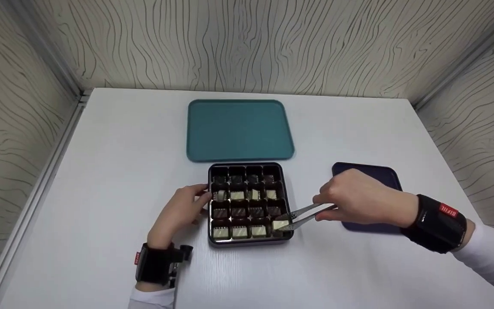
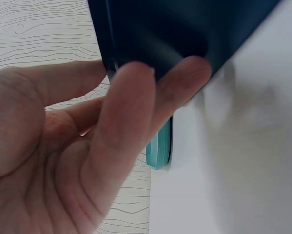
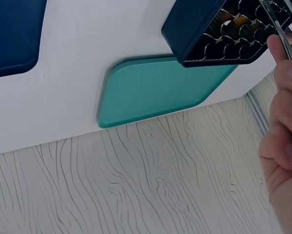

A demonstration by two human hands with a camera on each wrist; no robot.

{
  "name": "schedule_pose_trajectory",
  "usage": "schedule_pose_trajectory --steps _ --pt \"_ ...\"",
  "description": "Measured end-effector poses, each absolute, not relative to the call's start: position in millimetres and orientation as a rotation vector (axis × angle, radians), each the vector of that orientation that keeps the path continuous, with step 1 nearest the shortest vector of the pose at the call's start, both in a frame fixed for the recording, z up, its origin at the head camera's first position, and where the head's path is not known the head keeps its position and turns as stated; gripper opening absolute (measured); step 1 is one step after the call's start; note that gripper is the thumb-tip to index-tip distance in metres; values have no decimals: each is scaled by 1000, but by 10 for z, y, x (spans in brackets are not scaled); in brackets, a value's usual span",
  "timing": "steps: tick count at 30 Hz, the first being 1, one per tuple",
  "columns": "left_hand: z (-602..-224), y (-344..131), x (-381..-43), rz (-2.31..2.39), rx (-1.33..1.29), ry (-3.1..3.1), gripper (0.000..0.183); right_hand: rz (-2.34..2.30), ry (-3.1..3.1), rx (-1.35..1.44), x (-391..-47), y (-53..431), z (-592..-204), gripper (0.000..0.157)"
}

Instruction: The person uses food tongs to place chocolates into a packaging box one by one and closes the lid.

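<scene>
A black box [image 1: 250, 242] with a grid of compartments stands on the white table. Dark chocolates [image 1: 220, 213] and white chocolates [image 1: 239, 232] lie in its compartments, row by row in turn. My right hand [image 1: 354, 197] grips metal tongs [image 1: 309, 213], also seen in the right wrist view. The tongs' tips are around a white chocolate [image 1: 280, 225] at the front right compartment; whether it touches the bottom is hidden. My left hand [image 1: 182, 206] rests its fingers [image 2: 182, 80] against the box's left wall, thumb near the rim.
A teal tray [image 1: 239, 131] lies behind the box. To the right is a dark blue tray [image 1: 384, 174], partly covered by my right hand and wrist. Patterned wall panels [image 1: 238, 47] enclose the table at the back and sides.
</scene>
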State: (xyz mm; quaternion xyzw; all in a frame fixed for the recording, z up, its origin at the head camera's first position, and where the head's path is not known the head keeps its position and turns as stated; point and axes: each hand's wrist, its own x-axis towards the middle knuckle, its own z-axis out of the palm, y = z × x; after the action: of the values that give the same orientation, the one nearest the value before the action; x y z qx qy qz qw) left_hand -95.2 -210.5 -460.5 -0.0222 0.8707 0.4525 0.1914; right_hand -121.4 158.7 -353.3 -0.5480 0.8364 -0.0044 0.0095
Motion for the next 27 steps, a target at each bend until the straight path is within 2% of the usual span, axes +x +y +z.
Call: schedule_pose_trajectory --steps 11,17,27 --pt "-4616 -2115 -961 1267 -63 2439 47 242 2561 -1723 -1133 1281 -3451 31" --pt "-4627 -2125 -957 1266 -48 2453 46 422 2531 -1829 -1099 1067 -3482 41" --pt "-4593 -2124 -953 1263 -47 2446 46 553 2527 -1815 -1081 999 -3587 51"
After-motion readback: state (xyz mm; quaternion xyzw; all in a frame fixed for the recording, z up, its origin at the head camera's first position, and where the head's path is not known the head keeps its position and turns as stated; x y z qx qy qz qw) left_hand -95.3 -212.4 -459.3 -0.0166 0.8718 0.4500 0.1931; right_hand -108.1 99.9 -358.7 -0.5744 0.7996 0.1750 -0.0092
